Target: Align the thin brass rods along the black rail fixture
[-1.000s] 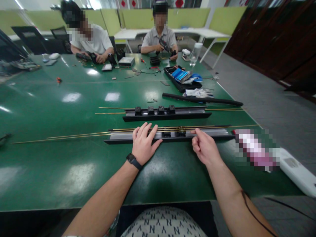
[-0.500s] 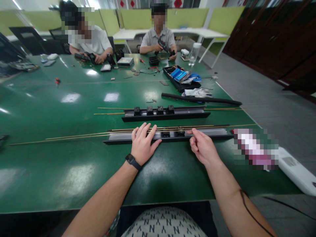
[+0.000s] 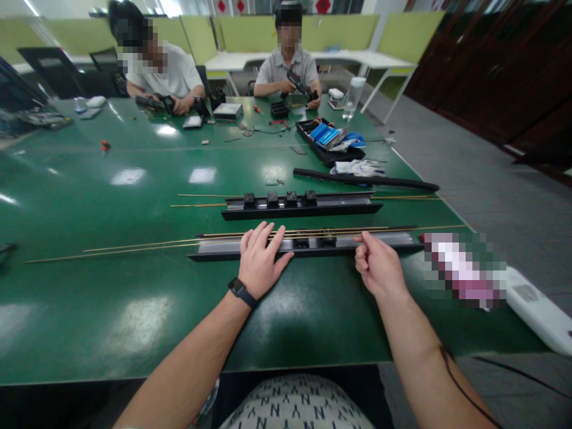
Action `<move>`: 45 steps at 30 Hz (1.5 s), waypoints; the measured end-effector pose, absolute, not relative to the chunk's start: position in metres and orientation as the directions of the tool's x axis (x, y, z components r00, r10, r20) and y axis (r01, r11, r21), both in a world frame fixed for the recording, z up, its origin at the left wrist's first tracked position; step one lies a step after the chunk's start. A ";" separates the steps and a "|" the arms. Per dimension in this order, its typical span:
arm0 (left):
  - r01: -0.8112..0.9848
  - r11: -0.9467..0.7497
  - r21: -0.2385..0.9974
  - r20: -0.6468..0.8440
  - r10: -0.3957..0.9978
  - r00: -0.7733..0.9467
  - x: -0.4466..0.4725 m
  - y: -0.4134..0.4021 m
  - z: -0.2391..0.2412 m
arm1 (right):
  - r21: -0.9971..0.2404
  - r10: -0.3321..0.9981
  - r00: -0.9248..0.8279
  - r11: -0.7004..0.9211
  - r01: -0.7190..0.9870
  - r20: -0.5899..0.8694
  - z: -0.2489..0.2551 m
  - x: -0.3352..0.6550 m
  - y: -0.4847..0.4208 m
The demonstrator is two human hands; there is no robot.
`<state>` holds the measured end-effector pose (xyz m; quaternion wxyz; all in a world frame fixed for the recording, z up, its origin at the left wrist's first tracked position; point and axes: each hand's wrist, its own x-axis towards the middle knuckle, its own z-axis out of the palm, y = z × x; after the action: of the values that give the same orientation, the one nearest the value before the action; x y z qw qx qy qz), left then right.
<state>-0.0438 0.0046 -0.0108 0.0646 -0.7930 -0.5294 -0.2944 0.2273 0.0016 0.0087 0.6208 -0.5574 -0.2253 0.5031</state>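
A long black rail (image 3: 393,241) with a grey channel lies across the green table (image 3: 134,310) in front of me. Thin brass rods (image 3: 134,244) run along it and stick out far to the left. My left hand (image 3: 261,259) lies flat on the rail with fingers spread, pressing on the rods. My right hand (image 3: 379,265) is curled in a pinch at the rail's near edge, thumb and forefinger closed on a brass rod. Two small black blocks (image 3: 314,242) sit in the rail between my hands.
A second black rail (image 3: 304,205) with several black blocks and brass rods lies just behind. Farther back are a long black strip (image 3: 366,179), white gloves (image 3: 357,167) and a black tray (image 3: 328,143) of blue parts. Two people work at the far end. A white device (image 3: 536,310) lies at right.
My right hand has slid a little to the right along the rail, still pinched. My left hand has stayed flat in the same place.
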 end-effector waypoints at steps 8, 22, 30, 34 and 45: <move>0.877 -0.433 0.209 0.542 0.798 0.264 -0.043 0.004 -0.009 | -0.933 0.895 0.356 -0.149 -0.328 -0.269 0.009 0.224 0.001; 0.879 -0.431 0.205 0.537 0.800 0.267 -0.043 0.005 -0.010 | -0.934 0.852 0.465 -0.075 -0.350 -0.243 0.008 0.230 0.002; 0.878 -0.433 0.203 0.538 0.799 0.269 -0.044 0.005 -0.009 | -0.942 0.903 0.357 -0.124 -0.313 -0.238 0.008 0.224 0.000; 0.876 -0.435 0.207 0.541 0.797 0.267 -0.043 0.005 -0.009 | -0.939 0.871 0.434 -0.081 -0.335 -0.230 0.009 0.230 0.001; 0.876 -0.433 0.213 0.532 0.803 0.267 -0.043 0.005 -0.009 | -0.941 0.901 0.362 -0.124 -0.314 -0.239 0.006 0.224 0.001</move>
<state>-0.0434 0.0053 -0.0088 0.0616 -0.7937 -0.5288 -0.2943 0.2242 0.0005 0.0064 0.6075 -0.5585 -0.2629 0.4999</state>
